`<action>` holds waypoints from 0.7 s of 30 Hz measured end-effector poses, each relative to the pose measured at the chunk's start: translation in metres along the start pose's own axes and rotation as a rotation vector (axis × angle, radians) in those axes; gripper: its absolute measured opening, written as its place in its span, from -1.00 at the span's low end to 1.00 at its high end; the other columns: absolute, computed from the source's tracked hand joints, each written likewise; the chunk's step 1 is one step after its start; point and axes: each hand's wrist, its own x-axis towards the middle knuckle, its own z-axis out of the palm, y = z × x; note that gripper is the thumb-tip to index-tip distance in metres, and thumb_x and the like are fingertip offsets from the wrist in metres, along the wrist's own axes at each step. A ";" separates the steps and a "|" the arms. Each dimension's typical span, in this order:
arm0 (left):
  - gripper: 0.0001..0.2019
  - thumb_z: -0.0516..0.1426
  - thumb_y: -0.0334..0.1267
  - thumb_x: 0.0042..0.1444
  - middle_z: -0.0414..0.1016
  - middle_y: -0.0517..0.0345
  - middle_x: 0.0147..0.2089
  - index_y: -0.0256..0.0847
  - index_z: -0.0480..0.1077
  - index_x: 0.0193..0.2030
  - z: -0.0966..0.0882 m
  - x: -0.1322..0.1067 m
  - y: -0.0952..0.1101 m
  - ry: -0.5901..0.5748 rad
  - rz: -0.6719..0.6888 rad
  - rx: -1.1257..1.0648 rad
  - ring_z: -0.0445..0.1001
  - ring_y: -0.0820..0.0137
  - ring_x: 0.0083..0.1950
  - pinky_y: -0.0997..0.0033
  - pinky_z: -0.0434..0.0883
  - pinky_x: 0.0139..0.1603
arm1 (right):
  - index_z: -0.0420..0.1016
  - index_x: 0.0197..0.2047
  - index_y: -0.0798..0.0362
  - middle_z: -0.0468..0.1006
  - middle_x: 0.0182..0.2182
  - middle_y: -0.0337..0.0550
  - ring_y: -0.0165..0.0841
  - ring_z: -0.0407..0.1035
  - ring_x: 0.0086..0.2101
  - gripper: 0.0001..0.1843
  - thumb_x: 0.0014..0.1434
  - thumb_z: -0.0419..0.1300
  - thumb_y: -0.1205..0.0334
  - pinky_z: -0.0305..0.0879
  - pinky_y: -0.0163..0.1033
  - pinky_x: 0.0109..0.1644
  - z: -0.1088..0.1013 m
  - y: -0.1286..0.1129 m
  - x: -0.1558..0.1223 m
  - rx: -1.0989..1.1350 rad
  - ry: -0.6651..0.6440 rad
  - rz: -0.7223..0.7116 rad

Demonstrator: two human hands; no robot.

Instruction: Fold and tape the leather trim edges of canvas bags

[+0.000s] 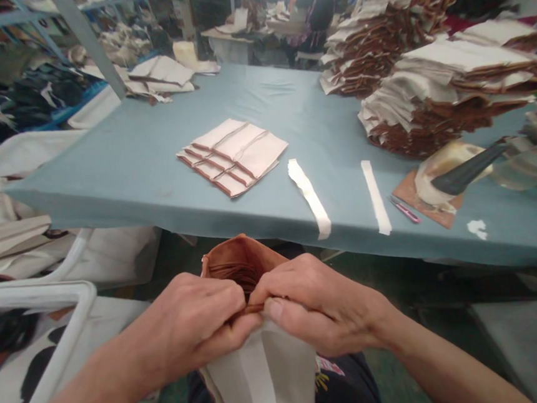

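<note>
Fingers [232, 291] of both hands [189, 318] [327, 303] tight on white-brown piece [260, 378], long axis fore-and-aft, brown mouth [242, 246] forward.

A workshop, shown by stacked panels [453, 60], a covered worktable [142, 156], filled bins [87, 296], crowded shelves [88, 45]

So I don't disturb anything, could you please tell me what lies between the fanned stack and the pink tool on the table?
In the head view, two white strips lie between the fanned stack and the pink tool.
</note>
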 end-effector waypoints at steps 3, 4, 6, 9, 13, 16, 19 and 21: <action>-0.56 0.00 -0.31 0.57 0.29 0.38 -0.52 -0.13 0.19 -0.45 -0.001 -0.004 -0.003 -0.011 -0.035 -0.025 0.24 0.52 -0.53 0.35 0.12 -0.46 | 0.49 -0.27 0.06 0.64 -0.38 -0.15 -0.37 0.46 -0.39 -0.62 0.50 -0.08 0.25 0.30 -0.25 -0.24 0.005 0.006 0.005 -0.009 -0.002 -0.029; -0.57 0.01 -0.33 0.55 0.29 0.38 -0.53 -0.14 0.19 -0.45 -0.002 -0.005 -0.004 -0.014 -0.060 -0.022 0.24 0.52 -0.53 0.35 0.10 -0.45 | 0.47 -0.28 0.06 0.64 -0.38 -0.15 -0.37 0.45 -0.38 -0.58 0.54 -0.10 0.21 0.31 -0.25 -0.23 0.006 0.008 0.006 -0.035 -0.009 -0.039; -0.61 0.03 -0.34 0.50 0.30 0.37 -0.52 -0.16 0.23 -0.45 -0.004 -0.007 -0.004 -0.032 -0.131 -0.037 0.25 0.52 -0.51 0.36 0.09 -0.44 | 0.45 -0.31 0.05 0.61 -0.39 -0.16 -0.37 0.44 -0.37 -0.51 0.59 -0.15 0.16 0.31 -0.26 -0.22 0.007 0.012 0.010 -0.082 -0.003 -0.066; -0.64 0.02 -0.34 0.42 0.24 0.36 -0.53 -0.16 0.21 -0.48 -0.007 -0.005 0.000 -0.066 -0.290 -0.211 0.25 0.52 -0.50 0.41 0.11 -0.43 | 0.40 -0.37 0.03 0.54 -0.46 -0.24 -0.41 0.36 -0.43 -0.48 0.62 -0.12 0.14 0.26 -0.29 -0.26 0.010 0.023 0.017 -0.114 0.093 -0.127; -0.59 0.02 -0.23 0.33 -0.03 0.36 -0.56 -0.11 -0.01 -0.55 -0.009 0.006 0.012 0.040 -0.487 -0.591 0.05 0.52 -0.55 0.46 0.04 -0.54 | 0.32 -0.44 0.00 0.48 -0.51 -0.25 -0.42 0.33 -0.46 -0.42 0.63 -0.13 0.04 0.25 -0.29 -0.30 0.027 0.041 0.035 -0.113 0.215 -0.168; -0.52 0.11 -0.12 0.25 -0.09 0.37 -0.59 -0.09 -0.07 -0.58 -0.003 0.015 0.028 0.198 -0.613 -0.823 -0.06 0.54 -0.56 0.44 -0.03 -0.57 | 0.22 -0.47 -0.03 0.52 -0.47 -0.19 -0.41 0.36 -0.45 -0.30 0.64 -0.34 -0.11 0.31 -0.29 -0.31 0.047 0.046 0.047 -0.007 0.339 -0.187; -0.48 0.18 0.01 0.17 -0.05 0.38 -0.63 -0.09 -0.02 -0.63 0.007 0.021 0.045 0.362 -0.725 -1.056 -0.07 0.55 -0.57 0.42 -0.04 -0.56 | 0.11 -0.51 -0.06 0.35 -0.59 -0.27 -0.41 0.24 -0.54 -0.33 0.64 -0.31 -0.09 0.25 -0.27 -0.39 0.057 0.041 0.048 0.048 0.422 -0.215; -0.45 0.23 0.05 0.12 -0.04 0.38 -0.64 -0.09 0.00 -0.65 0.012 0.024 0.050 0.389 -0.713 -1.135 -0.07 0.56 -0.57 0.41 -0.03 -0.55 | 0.11 -0.51 -0.06 0.22 -0.63 -0.32 -0.40 0.13 -0.59 -0.37 0.64 -0.21 -0.04 0.10 -0.23 -0.46 0.056 0.038 0.042 0.065 0.433 -0.209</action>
